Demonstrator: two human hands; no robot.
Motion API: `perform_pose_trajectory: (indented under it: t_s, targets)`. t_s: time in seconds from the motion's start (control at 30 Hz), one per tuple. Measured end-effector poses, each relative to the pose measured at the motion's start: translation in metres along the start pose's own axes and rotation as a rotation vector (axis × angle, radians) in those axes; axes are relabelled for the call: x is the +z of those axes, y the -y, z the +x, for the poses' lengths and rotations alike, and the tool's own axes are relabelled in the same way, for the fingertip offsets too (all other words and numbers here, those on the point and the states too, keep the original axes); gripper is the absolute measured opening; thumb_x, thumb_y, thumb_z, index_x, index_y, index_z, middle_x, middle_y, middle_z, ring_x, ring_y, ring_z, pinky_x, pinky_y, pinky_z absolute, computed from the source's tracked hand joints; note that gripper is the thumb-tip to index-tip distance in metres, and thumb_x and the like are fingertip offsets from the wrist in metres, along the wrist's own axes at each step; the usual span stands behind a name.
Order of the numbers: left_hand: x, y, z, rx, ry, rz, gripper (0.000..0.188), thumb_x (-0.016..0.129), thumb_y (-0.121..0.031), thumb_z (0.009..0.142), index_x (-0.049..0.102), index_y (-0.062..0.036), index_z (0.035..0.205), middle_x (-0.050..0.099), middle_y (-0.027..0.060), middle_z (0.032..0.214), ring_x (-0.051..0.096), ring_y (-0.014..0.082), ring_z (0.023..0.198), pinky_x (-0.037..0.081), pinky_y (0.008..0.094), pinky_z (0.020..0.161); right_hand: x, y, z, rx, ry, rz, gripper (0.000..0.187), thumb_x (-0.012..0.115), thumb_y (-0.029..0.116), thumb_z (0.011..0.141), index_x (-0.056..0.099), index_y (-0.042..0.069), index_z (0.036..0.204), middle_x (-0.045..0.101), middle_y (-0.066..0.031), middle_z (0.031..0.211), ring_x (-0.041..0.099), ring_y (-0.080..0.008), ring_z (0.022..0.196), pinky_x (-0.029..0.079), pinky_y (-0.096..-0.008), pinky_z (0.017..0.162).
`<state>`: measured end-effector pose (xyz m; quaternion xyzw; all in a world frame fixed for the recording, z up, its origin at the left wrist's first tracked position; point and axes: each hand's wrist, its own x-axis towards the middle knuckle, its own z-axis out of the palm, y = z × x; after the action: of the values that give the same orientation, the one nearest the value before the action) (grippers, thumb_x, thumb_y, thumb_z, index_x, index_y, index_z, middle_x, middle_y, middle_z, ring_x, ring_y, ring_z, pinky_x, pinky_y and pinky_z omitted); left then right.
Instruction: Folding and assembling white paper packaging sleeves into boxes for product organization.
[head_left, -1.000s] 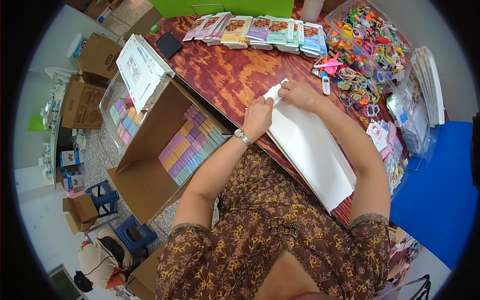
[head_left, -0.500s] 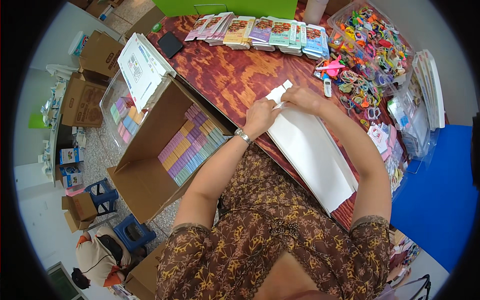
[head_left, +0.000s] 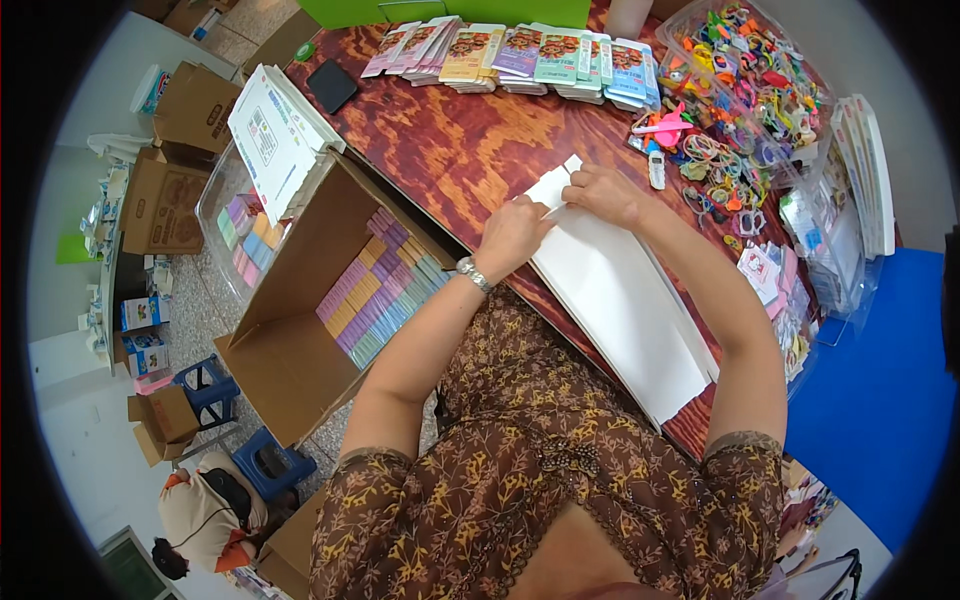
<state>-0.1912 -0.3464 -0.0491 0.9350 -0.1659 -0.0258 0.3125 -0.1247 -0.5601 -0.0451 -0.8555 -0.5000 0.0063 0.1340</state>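
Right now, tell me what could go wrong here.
The long white card piece could crease crookedly where the left hand and right hand touch its far end. It lies along the front edge of the red-brown patterned table, so might slip off. The right forearm might knock the multicoloured trinket pile.

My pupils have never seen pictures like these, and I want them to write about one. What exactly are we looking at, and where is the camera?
There is no robot here, just a person working with bare hands. The camera is worn on the head, the left of two, looking down; its wide fisheye lens bends straight edges. Picture left is the person's left.

The left hand and right hand both hold the far end of a long white card piece, which lies on the red-brown table. Farther back are a row of colourful packets and a dark flat device; to the right, many small bright trinkets. At left is an open cardboard box.
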Motion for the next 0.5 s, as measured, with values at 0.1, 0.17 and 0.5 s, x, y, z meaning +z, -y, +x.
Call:
perform_pose_trajectory:
  t_s: [0.1, 0.17, 0.5]
  targets:
    - [-0.008, -0.003, 0.003, 0.023, 0.121, 0.044, 0.019, 0.066, -0.019, 0.086, 0.067, 0.0000, 0.085, 0.064, 0.0206, 0.085, 0.064, 0.0382, 0.078, 0.052, 0.0468, 0.070, -0.004, -0.002, 0.002, 0.026, 0.026, 0.059, 0.011, 0.064, 0.014, 0.080, 0.062, 0.009, 0.090, 0.060, -0.0062, 0.087, 0.059, -0.0262, 0.091, 0.050, -0.0360, 0.081]
    - [-0.007, -0.006, 0.003, 0.040, 0.146, 0.080, 0.020, 0.065, -0.018, 0.086, 0.065, 0.0016, 0.084, 0.064, 0.0219, 0.085, 0.064, 0.0392, 0.079, 0.052, 0.0482, 0.070, -0.008, -0.002, 0.006, 0.049, 0.110, 0.034, 0.011, 0.063, 0.013, 0.081, 0.062, 0.008, 0.091, 0.061, -0.0068, 0.089, 0.060, -0.0271, 0.093, 0.051, -0.0367, 0.081]
    - [0.005, -0.005, -0.001, 0.060, 0.001, 0.062, 0.013, 0.055, -0.009, 0.088, 0.055, 0.0043, 0.088, 0.062, 0.0275, 0.084, 0.062, 0.0450, 0.077, 0.050, 0.0515, 0.066, -0.024, 0.009, 0.016, 0.118, 0.362, -0.064, 0.017, 0.054, 0.011, 0.086, 0.062, 0.004, 0.100, 0.067, -0.0130, 0.100, 0.063, -0.0313, 0.102, 0.054, -0.0414, 0.083]
